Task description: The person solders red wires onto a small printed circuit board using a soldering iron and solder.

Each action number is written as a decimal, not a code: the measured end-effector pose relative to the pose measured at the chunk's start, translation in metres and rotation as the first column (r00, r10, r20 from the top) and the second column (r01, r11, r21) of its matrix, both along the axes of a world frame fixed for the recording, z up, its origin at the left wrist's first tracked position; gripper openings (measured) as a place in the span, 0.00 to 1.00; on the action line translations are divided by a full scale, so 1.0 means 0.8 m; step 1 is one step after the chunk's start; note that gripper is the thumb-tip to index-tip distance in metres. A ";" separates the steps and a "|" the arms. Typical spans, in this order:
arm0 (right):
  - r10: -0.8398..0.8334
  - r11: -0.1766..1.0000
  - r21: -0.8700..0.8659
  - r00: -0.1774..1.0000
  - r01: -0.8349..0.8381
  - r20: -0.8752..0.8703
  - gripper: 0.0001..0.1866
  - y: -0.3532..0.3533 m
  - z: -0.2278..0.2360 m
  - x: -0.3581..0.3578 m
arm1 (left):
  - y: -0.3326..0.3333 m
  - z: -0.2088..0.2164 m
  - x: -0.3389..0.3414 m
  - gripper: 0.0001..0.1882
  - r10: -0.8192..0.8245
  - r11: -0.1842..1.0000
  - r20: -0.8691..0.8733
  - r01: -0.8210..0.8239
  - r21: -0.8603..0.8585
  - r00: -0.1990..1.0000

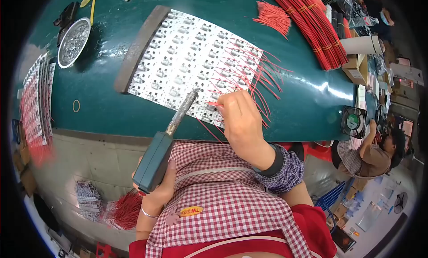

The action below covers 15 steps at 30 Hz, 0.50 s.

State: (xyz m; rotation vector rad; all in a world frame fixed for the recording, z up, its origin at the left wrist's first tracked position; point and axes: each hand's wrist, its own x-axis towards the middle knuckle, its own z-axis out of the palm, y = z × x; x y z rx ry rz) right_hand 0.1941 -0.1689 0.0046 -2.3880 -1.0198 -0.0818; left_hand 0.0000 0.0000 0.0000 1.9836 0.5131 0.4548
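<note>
Slanted green soldering iron over white circuit sheet

The left hand grips a soldering iron, its tip over a white board on the green worktop. The right hand pinches a red wire at the board, near the tip. More wires fan out past the board's right edge; a dark bar lies along its left edge. Beyond, to the right, lie tied red bundles and a loose pile. A bowl and a rubber band sit at left; a co-worker sits at far right, near a fan.
</note>
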 end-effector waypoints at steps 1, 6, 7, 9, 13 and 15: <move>0.026 0.998 0.055 1.000 -0.026 0.007 0.19 -0.001 0.000 0.000 | 0.000 0.001 0.001 0.12 -0.003 1.000 0.004 0.003 -0.001 1.000; 0.035 0.971 0.233 0.998 -0.048 0.060 0.14 0.005 -0.007 -0.006 | 0.002 0.008 -0.002 0.12 0.005 1.000 -0.014 -0.005 0.005 1.000; 0.040 0.970 0.239 0.998 -0.052 0.055 0.14 0.006 -0.008 -0.006 | 0.002 0.009 -0.002 0.12 -0.001 1.000 -0.025 0.000 -0.014 1.000; 0.016 0.967 0.252 0.996 -0.039 0.092 0.16 0.006 -0.011 -0.006 | 0.002 0.011 -0.003 0.13 -0.005 0.999 -0.036 0.004 -0.035 0.999; 0.020 0.973 0.227 0.995 -0.041 0.096 0.16 0.006 -0.013 -0.005 | 0.001 0.011 0.000 0.13 -0.022 0.995 -0.087 0.014 -0.099 0.996; 0.021 0.976 0.213 0.994 -0.043 0.105 0.16 0.006 -0.014 -0.004 | 0.000 0.010 0.003 0.13 -0.028 0.995 -0.076 0.020 -0.101 0.997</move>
